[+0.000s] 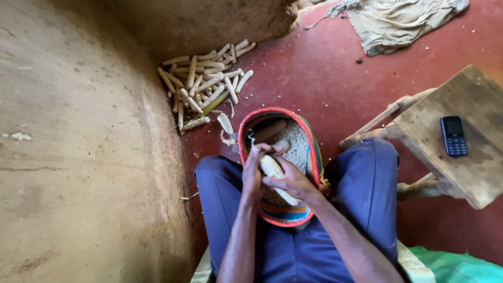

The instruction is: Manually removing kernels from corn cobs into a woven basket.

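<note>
I hold a pale maize cob over a woven basket with a red rim that rests between my knees. My left hand grips the cob's left side, thumb near its top. The fingers of my right hand wrap the cob from the right and below. Inside the basket lie loose maize kernels and a darker bare cob. My legs are in blue trousers.
A pile of stripped cobs lies on the red floor by the mud wall. A wooden stool on my right carries a dark mobile phone. A grey cloth lies at the back; green fabric at bottom right.
</note>
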